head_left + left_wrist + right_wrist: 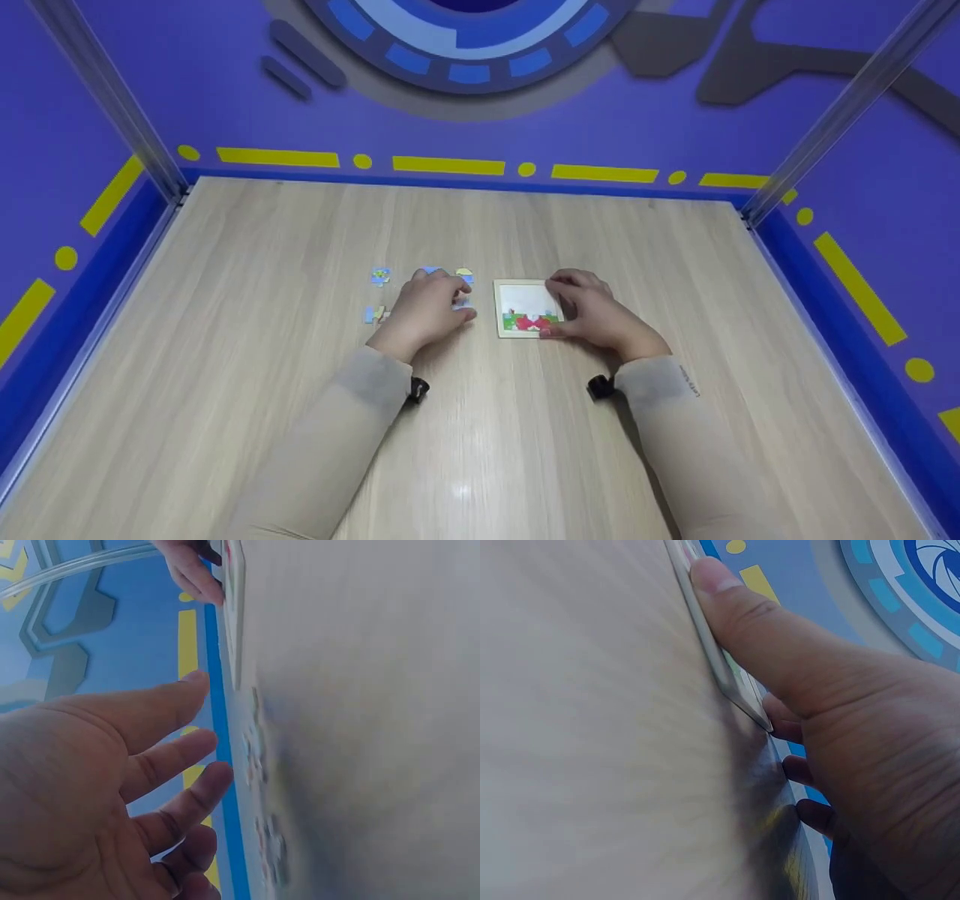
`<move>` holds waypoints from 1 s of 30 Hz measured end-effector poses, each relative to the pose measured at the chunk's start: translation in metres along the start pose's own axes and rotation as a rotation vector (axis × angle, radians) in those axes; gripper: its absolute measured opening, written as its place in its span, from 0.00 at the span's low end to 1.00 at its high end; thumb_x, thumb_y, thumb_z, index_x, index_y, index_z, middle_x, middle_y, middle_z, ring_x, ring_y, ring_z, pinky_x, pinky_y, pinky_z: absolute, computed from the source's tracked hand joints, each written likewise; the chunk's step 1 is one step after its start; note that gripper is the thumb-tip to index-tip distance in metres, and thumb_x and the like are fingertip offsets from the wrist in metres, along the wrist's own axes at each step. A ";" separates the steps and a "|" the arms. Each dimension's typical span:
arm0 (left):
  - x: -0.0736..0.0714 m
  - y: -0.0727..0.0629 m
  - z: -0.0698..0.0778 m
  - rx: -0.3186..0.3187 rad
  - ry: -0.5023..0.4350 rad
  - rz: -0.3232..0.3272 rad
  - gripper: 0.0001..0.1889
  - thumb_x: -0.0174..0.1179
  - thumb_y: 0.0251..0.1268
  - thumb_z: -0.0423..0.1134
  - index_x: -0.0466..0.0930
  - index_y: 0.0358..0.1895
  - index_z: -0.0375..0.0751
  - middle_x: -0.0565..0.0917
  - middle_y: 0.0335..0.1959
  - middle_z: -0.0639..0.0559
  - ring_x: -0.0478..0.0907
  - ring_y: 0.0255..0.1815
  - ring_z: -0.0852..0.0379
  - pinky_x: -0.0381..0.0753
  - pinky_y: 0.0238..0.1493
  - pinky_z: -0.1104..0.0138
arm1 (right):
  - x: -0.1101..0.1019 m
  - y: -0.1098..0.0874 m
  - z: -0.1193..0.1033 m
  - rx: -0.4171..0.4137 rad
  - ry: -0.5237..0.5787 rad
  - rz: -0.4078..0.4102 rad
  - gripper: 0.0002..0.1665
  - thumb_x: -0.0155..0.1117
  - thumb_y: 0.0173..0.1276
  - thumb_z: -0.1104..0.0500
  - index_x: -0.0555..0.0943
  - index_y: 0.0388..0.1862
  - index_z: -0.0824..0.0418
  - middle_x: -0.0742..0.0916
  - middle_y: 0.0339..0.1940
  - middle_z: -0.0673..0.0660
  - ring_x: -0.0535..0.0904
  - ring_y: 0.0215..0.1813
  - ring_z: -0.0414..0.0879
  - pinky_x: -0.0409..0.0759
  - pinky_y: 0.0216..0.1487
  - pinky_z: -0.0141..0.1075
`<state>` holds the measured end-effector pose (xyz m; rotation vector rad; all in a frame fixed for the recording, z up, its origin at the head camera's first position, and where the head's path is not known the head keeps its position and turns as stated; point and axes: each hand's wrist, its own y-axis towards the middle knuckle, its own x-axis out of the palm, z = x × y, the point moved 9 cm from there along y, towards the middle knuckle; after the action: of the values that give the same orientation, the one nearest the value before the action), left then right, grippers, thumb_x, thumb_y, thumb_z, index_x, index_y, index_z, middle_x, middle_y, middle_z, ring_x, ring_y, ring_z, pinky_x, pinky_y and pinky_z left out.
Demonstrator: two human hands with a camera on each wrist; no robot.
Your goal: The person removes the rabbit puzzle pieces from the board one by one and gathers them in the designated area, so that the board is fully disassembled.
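A square, pale-rimmed puzzle tray (525,295) lies on the table, with red and green pieces (529,323) along its near side and a bare white bed above them. My right hand (596,311) grips the tray's right side, its thumb on the near rim and fingers at the far right corner. To the left, my left hand (427,304) hovers over loose puzzle pieces and hides some of them. Its fingers look loosely bent and hold nothing in the left wrist view. Around it lie a blue-green piece (381,275), a yellow-blue piece (464,275) and others.
The wooden table (285,247) is bounded by a purple back wall (450,135) and side walls with yellow dashes. Metal posts stand at both back corners. A black wrist camera (418,388) sits at the left cuff, another (600,387) at the right.
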<state>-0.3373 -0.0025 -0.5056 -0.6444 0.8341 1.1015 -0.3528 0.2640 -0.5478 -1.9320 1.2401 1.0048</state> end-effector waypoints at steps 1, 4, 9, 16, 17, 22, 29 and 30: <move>0.001 0.001 0.004 0.006 -0.008 -0.003 0.22 0.74 0.78 0.49 0.89 0.68 0.45 0.89 0.61 0.46 0.78 0.67 0.40 0.76 0.74 0.48 | 0.000 0.000 0.000 -0.005 -0.008 0.000 0.59 0.89 0.66 0.40 0.73 0.88 0.60 0.71 0.89 0.59 0.58 0.92 0.62 0.55 0.94 0.64; 0.003 0.003 0.015 0.016 -0.045 -0.021 0.23 0.74 0.78 0.48 0.88 0.69 0.45 0.88 0.63 0.45 0.78 0.66 0.41 0.78 0.73 0.50 | -0.001 0.001 -0.002 -0.017 -0.022 0.003 0.59 0.89 0.65 0.39 0.73 0.88 0.60 0.72 0.89 0.59 0.59 0.92 0.62 0.56 0.93 0.64; 0.005 0.006 0.034 0.026 -0.101 -0.040 0.24 0.75 0.77 0.48 0.88 0.70 0.46 0.88 0.65 0.47 0.79 0.70 0.43 0.81 0.72 0.48 | -0.002 0.002 -0.002 -0.019 -0.021 0.006 0.59 0.88 0.65 0.37 0.73 0.88 0.59 0.72 0.89 0.58 0.60 0.91 0.62 0.57 0.93 0.64; 0.027 0.010 0.052 0.087 -0.106 -0.095 0.27 0.76 0.77 0.48 0.86 0.73 0.44 0.86 0.71 0.45 0.79 0.75 0.41 0.80 0.78 0.48 | -0.001 0.000 -0.001 -0.024 -0.024 0.011 0.60 0.88 0.65 0.36 0.74 0.87 0.60 0.73 0.88 0.58 0.60 0.92 0.62 0.57 0.92 0.66; 0.031 0.010 0.053 0.092 -0.099 -0.104 0.27 0.75 0.77 0.48 0.86 0.73 0.44 0.84 0.73 0.45 0.79 0.77 0.41 0.80 0.79 0.48 | -0.001 0.001 -0.001 -0.026 -0.022 0.010 0.60 0.88 0.65 0.36 0.74 0.87 0.60 0.73 0.88 0.58 0.60 0.92 0.62 0.56 0.93 0.65; 0.047 0.011 0.054 0.094 -0.058 -0.124 0.31 0.76 0.76 0.48 0.82 0.78 0.45 0.80 0.79 0.45 0.76 0.80 0.39 0.77 0.82 0.44 | -0.003 0.000 -0.001 -0.026 -0.011 0.018 0.59 0.89 0.64 0.38 0.74 0.86 0.62 0.73 0.88 0.59 0.61 0.92 0.62 0.55 0.93 0.65; 0.058 0.011 0.051 0.078 -0.005 -0.161 0.33 0.75 0.78 0.46 0.79 0.81 0.43 0.77 0.80 0.46 0.75 0.78 0.42 0.77 0.82 0.49 | -0.002 0.002 -0.001 -0.034 -0.005 0.019 0.59 0.89 0.64 0.40 0.74 0.86 0.63 0.74 0.87 0.61 0.61 0.91 0.63 0.54 0.93 0.65; 0.058 0.011 0.050 0.080 0.002 -0.162 0.32 0.75 0.78 0.46 0.80 0.81 0.43 0.77 0.80 0.46 0.75 0.78 0.43 0.77 0.82 0.50 | -0.002 0.002 -0.002 -0.032 -0.002 0.017 0.60 0.90 0.64 0.40 0.74 0.86 0.63 0.73 0.87 0.61 0.61 0.91 0.62 0.55 0.93 0.64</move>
<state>-0.3224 0.0705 -0.5278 -0.6347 0.8094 0.9162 -0.3551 0.2628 -0.5456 -1.9472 1.2481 1.0413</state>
